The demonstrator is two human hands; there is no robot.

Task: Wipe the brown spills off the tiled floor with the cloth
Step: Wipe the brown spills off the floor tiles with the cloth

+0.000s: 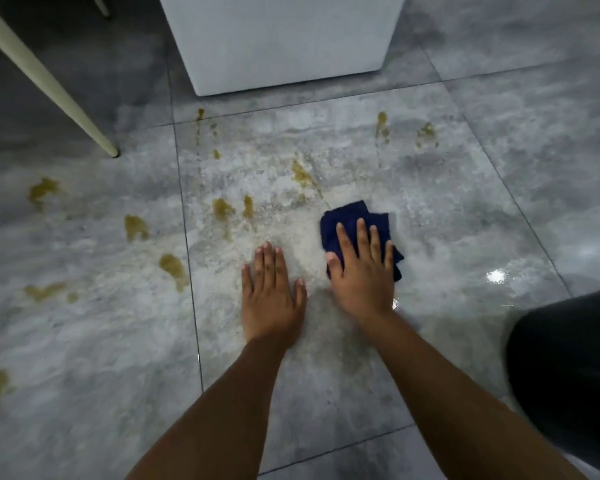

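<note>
grey tiled floor (pixel 430 209) with brown spills (pixel 136 227) scattered left and ahead. right hand (pixel 362 271) pressing flat on dark blue cloth (pixel 352 214), fingers straight. left hand (pixel 271 296) flat on floor beside it, holding nothing. white cabinet base (pixel 284 39) beyond.

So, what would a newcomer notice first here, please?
The dark blue cloth, pressed to the tiled floor under the right hand at centre, with the left hand flat beside it. Brown spills dot the tiles left of and beyond the hands, towards a white box.
</note>
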